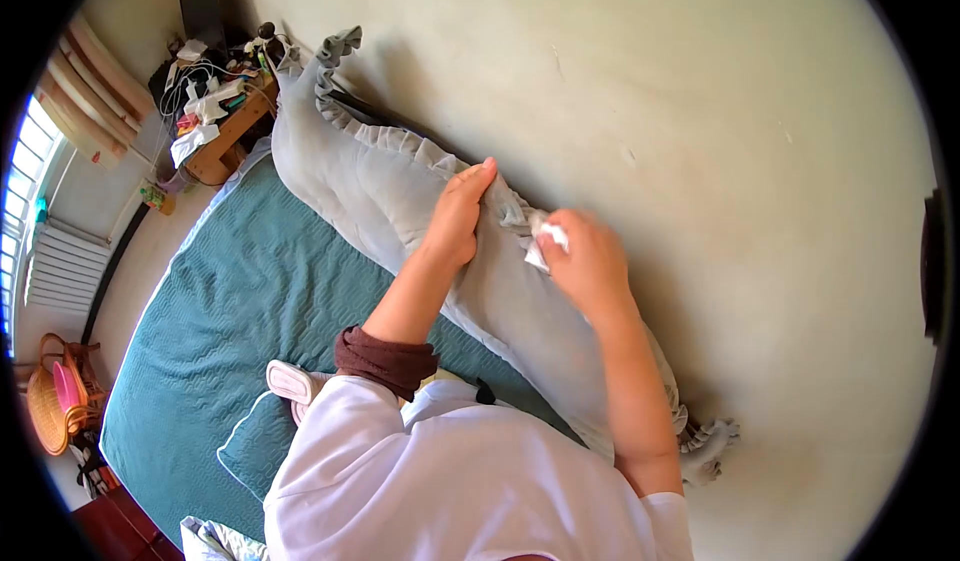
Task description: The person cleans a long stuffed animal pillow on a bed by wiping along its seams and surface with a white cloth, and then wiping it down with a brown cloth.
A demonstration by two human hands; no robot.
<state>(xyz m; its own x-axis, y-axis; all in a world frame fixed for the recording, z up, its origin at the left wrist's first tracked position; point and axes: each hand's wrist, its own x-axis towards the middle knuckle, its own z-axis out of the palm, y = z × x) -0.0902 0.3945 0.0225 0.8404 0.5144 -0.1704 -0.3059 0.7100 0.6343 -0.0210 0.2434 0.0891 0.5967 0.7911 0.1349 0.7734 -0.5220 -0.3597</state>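
Observation:
A grey padded headboard cover (pixel 350 176) with a ruffled top edge stretches diagonally between the bed and the wall. My left hand (pixel 460 216) is closed on the cover near its upper edge, fingertips pointing toward the wall. Just to its right, my right hand (pixel 592 261) is closed around a crumpled white tissue or cloth (pixel 545 246), held against the ruffled edge. Gathered grey fabric bunches between the two hands. Most of the right fingers are hidden behind the back of the hand.
A teal quilt (pixel 230 291) covers the bed below the headboard, with a rolled pink towel (pixel 292 383) and teal pillow (pixel 262 441) on it. A cluttered wooden nightstand (pixel 225 151) stands at the far end. A woven basket (pixel 48 411) sits at far left. The wall (pixel 720 161) lies beyond.

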